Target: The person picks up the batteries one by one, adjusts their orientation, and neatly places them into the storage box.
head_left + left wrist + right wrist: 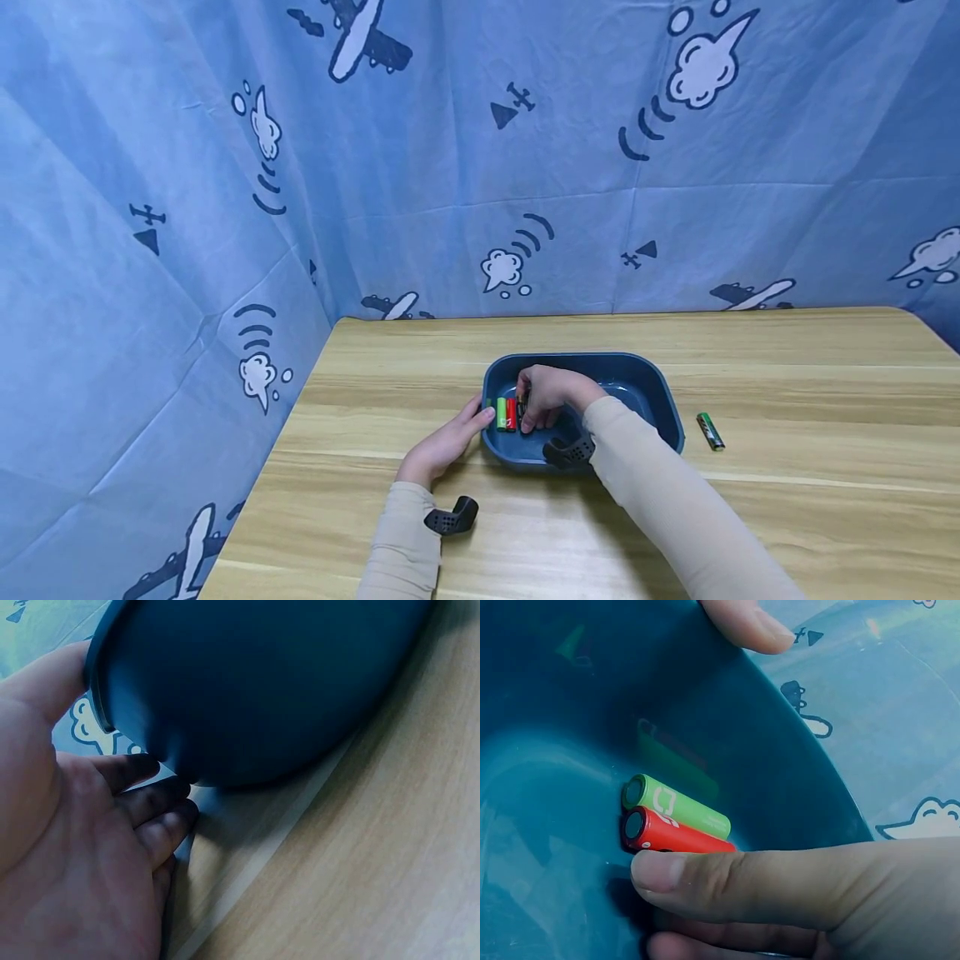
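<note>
A dark blue plastic tub [663, 392] stands on the table. Its left rim is held by my left hand [448, 443], the thumb over the edge and the fingertips against the outer wall in the left wrist view. Inside the tub, a green battery [688, 806] and a red battery [676, 834] lie side by side near the left wall. My right hand [553, 392] reaches in and pinches a dark battery [522, 408] just right of the red one. In the right wrist view, the thumb and fingers hide that dark battery.
Right of the tub, a green and black battery [710, 432] lies on the wooden table [825, 400]. A blue curtain [570, 167] with printed planes and clouds hangs behind and to the left. Each wrist wears a black camera mount.
</note>
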Demonstrator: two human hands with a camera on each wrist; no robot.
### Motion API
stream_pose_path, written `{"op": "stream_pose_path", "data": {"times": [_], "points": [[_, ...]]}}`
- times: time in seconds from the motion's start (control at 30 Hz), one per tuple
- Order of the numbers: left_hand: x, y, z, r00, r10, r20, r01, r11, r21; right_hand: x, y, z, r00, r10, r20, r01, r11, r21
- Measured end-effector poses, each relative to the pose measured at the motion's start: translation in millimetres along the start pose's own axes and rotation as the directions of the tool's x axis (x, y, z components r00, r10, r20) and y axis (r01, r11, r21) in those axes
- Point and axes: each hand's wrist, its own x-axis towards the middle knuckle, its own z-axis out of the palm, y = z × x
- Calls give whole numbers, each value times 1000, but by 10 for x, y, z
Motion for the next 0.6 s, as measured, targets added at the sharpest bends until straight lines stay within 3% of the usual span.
{"op": "stream_pose_path", "data": {"times": [0.6], "points": [[-7, 17, 18, 1000, -13, -9, 13, 1000, 4, 5, 33, 19, 1000, -27, 4, 27, 1000, 4]]}}
